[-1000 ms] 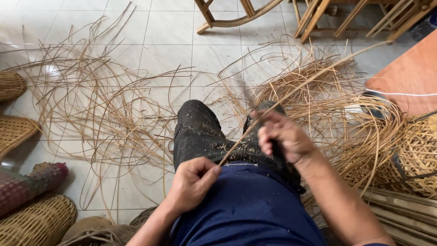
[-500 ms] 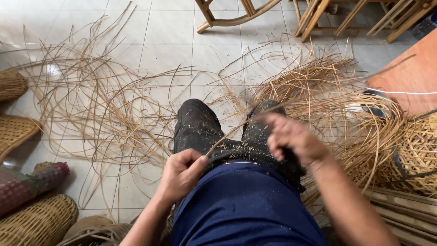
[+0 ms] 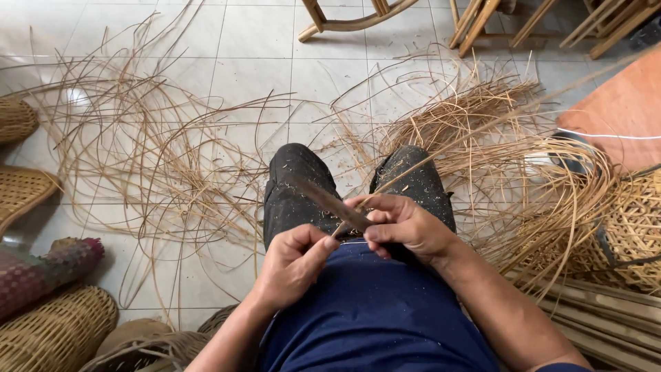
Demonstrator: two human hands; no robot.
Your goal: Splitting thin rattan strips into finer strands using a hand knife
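Note:
I sit with both hands over my lap. My left hand (image 3: 292, 265) pinches the near end of a long thin rattan strip (image 3: 447, 148), which runs up and to the right over the floor. My right hand (image 3: 403, 227) is closed on the handle of a dark-bladed knife (image 3: 323, 200). Its blade points up and left across my left knee and meets the strip just beside my left thumb. Fine shavings speckle my dark trousers (image 3: 296, 179).
Loose rattan strips (image 3: 158, 158) sprawl over the tiled floor, with a denser heap (image 3: 482, 117) at the right. Woven baskets (image 3: 58, 334) stand at the left edge, another basket (image 3: 633, 234) at the right. Wooden chair legs (image 3: 475, 24) stand at the top, an orange board (image 3: 623, 110) at the right.
My right hand has come back from the far right toward my left hand, and the knife blade now lies against the strip's near end. My left hand has barely moved.

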